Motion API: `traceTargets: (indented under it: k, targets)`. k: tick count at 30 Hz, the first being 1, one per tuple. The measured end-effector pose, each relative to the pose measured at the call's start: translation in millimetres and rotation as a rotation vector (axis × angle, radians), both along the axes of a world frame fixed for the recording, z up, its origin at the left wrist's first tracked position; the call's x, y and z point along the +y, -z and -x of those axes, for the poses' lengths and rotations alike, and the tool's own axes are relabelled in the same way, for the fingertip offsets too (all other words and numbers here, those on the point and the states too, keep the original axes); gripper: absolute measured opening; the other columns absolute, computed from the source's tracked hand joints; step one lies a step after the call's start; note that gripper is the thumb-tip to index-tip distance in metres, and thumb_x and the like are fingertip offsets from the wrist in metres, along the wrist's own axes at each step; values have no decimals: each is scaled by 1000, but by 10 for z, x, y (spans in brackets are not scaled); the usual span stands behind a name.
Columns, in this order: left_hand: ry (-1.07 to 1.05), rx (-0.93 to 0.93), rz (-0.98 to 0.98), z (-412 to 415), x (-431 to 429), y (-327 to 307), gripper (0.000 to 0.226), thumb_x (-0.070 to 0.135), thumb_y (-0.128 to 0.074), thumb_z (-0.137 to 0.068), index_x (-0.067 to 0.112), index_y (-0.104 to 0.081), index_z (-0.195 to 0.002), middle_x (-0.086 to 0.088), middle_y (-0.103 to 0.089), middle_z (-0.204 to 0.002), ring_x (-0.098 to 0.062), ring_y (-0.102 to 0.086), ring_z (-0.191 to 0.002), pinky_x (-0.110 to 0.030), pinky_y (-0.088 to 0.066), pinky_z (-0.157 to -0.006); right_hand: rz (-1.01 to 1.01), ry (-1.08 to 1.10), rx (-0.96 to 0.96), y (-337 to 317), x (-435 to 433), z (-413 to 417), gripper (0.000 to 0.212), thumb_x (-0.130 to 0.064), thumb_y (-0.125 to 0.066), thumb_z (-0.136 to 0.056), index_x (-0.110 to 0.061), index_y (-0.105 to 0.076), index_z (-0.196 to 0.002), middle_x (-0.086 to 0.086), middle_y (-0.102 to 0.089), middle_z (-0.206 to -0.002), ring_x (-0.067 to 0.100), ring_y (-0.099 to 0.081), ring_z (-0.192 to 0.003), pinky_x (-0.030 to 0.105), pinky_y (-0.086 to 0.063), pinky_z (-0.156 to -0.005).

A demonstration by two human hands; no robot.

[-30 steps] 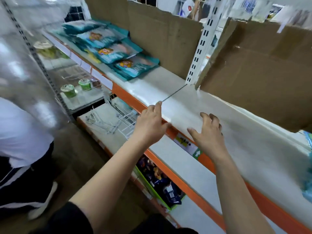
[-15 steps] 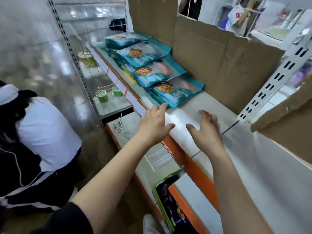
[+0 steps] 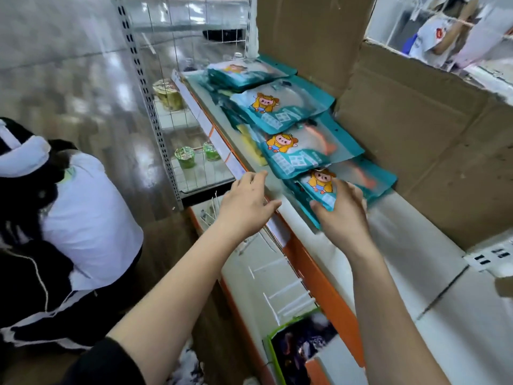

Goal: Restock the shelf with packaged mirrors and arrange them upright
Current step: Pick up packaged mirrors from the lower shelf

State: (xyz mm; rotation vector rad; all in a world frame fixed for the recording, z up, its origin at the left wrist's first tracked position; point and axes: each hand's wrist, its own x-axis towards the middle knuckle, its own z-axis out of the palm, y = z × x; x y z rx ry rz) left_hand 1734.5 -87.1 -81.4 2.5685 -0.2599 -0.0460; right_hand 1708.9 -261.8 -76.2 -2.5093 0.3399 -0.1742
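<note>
Several teal mirror packs with a cartoon figure lie flat in an overlapping row on the white shelf (image 3: 410,234), leaning back toward the cardboard. My right hand (image 3: 342,211) grips the near end of the nearest pack (image 3: 358,179), thumb under its corner and fingers over its front. The pack behind it (image 3: 302,151) and a third pack (image 3: 280,107) overlap toward the far left. Just left of the nearest pack, my left hand (image 3: 247,204) hovers over the shelf's front edge with fingers spread and holds nothing.
Brown cardboard (image 3: 433,140) lines the back of the shelf. A wire rack (image 3: 194,168) at the left carries green cups. A person in a white shirt (image 3: 83,218) crouches on the floor to the left. A lower shelf (image 3: 266,273) holds white wire dividers and a box of dark packets.
My view and both hands have moved left along the shelf to the row of packs. My right hand has taken hold of the nearest pack; my left hand stays empty beside it.
</note>
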Motion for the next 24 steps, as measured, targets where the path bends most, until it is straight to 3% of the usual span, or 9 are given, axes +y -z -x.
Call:
traceTargets:
  k: [5,10,18,24]
  targets:
    - [35,29,31,-486,430,78,65,43,-53,-91,17,-27,-144,-8,-37,-141,-30,-36,-130,-44,-35,-104,22,29,-8,42,397,-431,52,-30,-65,-83,-9,-48,-127,18,-50,-129,35,-41,-122,43,-37,-101]
    - [99,-13,45,-1067,929,-23,62,42,-52,-92,17,-29,-143,-9,-36,-140,-30,-33,-131,-44,-34,-105,-8,150,-3,-46,821,-820,60,-33,-61,-88,-13,-37,-139,20,-39,-138,38,-38,-127,44,-34,-103]
    - [172,-33,42,-1707,1469,-28,58,41,-53,-91,17,-35,-141,-8,-40,-137,-27,-37,-128,-40,-36,-104,-33,232,-13,-111,1357,-1322,60,-37,-58,-89,-18,-34,-141,14,-33,-144,36,-35,-130,51,-34,-106]
    - [184,-48,84,-2227,1572,-7,48,38,-53,-92,18,-43,-135,-7,-44,-132,-26,-41,-124,-38,-38,-100,-33,276,-8,-161,1412,-1810,60,-37,-57,-89,-16,-34,-141,12,-36,-145,35,-43,-127,44,-38,-104]
